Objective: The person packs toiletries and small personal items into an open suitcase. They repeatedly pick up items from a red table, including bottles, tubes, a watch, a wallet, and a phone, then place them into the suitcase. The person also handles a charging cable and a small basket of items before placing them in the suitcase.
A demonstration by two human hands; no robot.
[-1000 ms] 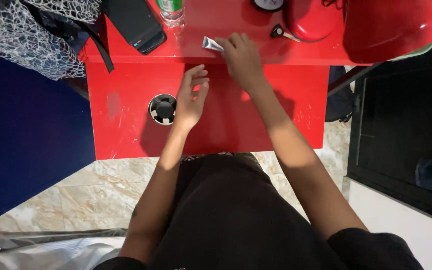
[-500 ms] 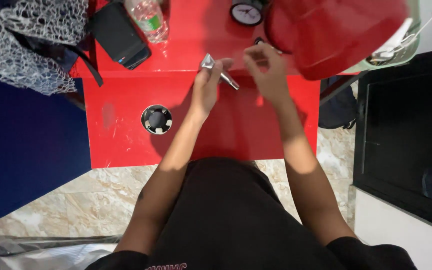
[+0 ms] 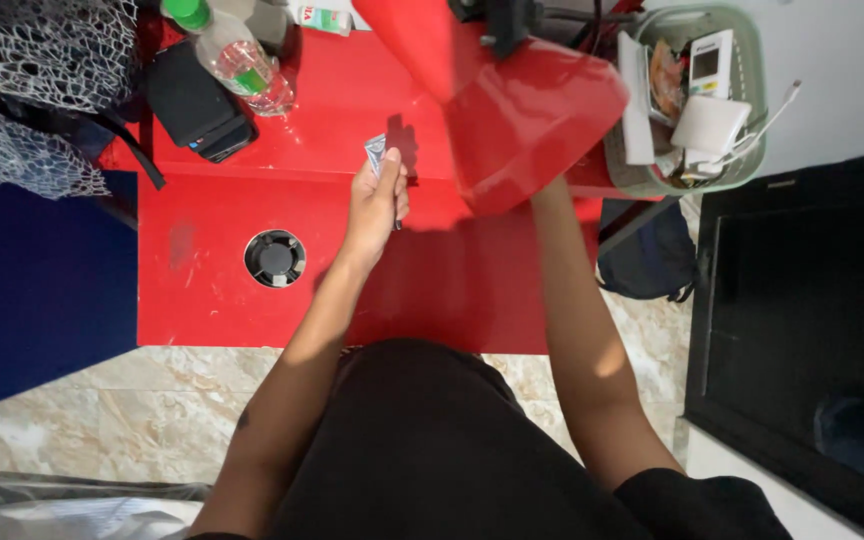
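Left hand (image 3: 374,203) pinching a small crinkled silver tube (image 3: 376,154) above the glossy red desk (image 3: 282,130), right hand hidden behind a red lampshade (image 3: 527,115), grip unclear, green basket (image 3: 642,182) holding cards and cables.

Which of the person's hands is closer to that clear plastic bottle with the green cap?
Left. The left hand, gripping a small silver tube, sits just below and right of the plastic bottle. The right hand is hidden beneath the red lamp shade, farther to the bottle's right.
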